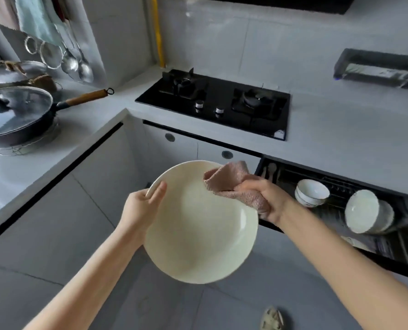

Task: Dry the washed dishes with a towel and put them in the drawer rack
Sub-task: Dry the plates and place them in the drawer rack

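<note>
Presently a round cream plate (198, 225) is held in the air above the floor (162, 306), its hollow face tilted up toward the viewer; being round, no long axis is shown. Its left rim is gripped by the left hand (142, 208), thumb laid over the edge. A pink towel (229, 179) is bunched in the curled fingers of the right hand (267, 198) and pressed on the plate's upper right rim. Just right of the plate the drawer rack (336, 184) is seen pulled out, with bowls (311, 191) at its left end; open room is left below the plate
</note>
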Tool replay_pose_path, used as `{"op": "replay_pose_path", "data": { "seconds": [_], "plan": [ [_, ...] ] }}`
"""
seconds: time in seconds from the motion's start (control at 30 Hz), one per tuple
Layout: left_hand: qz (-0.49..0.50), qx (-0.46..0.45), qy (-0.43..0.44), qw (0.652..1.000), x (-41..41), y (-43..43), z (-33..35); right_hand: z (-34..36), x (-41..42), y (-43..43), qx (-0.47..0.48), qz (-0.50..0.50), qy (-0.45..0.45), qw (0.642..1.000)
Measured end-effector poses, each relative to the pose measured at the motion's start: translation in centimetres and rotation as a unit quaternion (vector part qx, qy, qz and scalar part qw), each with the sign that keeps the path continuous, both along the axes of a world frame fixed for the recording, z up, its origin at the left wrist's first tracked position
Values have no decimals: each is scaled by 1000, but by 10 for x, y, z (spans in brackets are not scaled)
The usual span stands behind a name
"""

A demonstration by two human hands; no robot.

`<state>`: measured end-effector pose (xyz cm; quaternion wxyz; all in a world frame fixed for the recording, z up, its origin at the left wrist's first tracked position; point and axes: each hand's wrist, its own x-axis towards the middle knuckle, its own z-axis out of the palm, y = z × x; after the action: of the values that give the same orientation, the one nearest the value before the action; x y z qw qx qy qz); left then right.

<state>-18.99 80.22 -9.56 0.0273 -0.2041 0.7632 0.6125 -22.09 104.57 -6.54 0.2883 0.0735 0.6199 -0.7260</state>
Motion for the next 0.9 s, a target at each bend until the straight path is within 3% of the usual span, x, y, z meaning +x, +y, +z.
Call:
{"op": "replay_pose_path", "data": {
  "seconds": [0.13,0.3,0.37,0.47,0.57,0.63,0.73,0.9],
  "plan": [
    [-8,50,-54,997,-18,90,-22,-21,8,83,-79,-171,-79,979],
    [87,127,-91,984,-51,232,-53,-39,20,180,-116,-209,-130,962],
    [130,145,-106,975,-63,299,-62,-55,17,209,-119,-283,-119,944],
    [120,180,-153,964,-74,389,-82,-78,3,269,-22,-398,-66,915],
    [-29,200,-243,949,-85,443,-109,-86,-8,341,86,-446,-23,890],
    [-107,174,-284,937,-96,460,-125,-94,-14,386,213,-439,2,873],
    [-102,133,-297,940,-118,466,-141,-116,-27,439,401,-379,-16,834],
    [-121,97,-293,943,-155,476,-153,-174,-64,488,506,-348,-88,784]
  ]
}}
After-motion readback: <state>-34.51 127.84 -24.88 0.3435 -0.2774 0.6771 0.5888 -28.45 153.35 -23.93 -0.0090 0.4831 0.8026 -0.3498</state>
